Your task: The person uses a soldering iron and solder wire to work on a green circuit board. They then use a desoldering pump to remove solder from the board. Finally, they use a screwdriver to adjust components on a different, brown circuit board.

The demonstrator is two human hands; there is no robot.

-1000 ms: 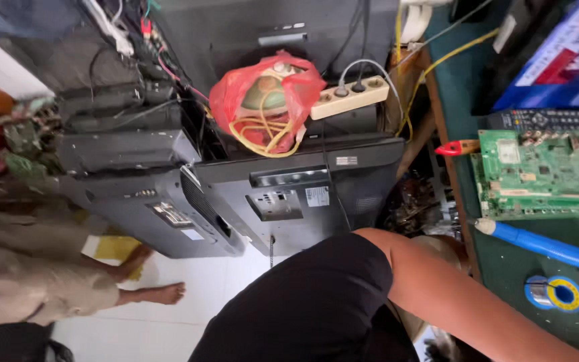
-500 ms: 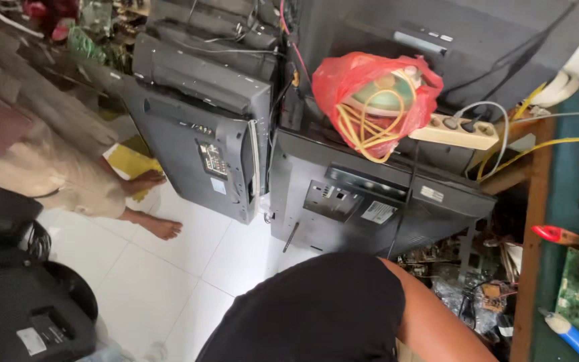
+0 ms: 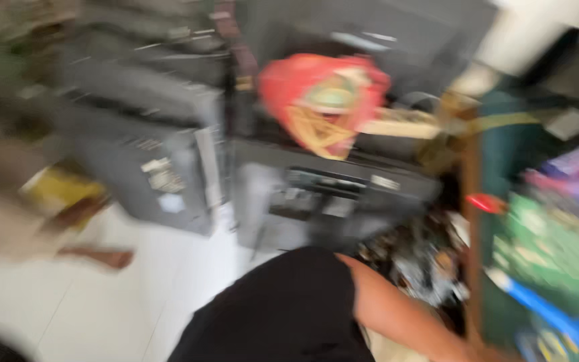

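- Blur smears the whole view; neither of my hands shows, so I cannot tell my fingers' state.
- White tiled floor lies below.
- Green workbench stands right, beside stacked television backs.

I see a white tiled floor on the left, with dark flat television sets standing on it, leaning one against another. On the right, a green-topped table carries a green circuit board and, nearer to me, a blue-handled tool. Everything is blurred.
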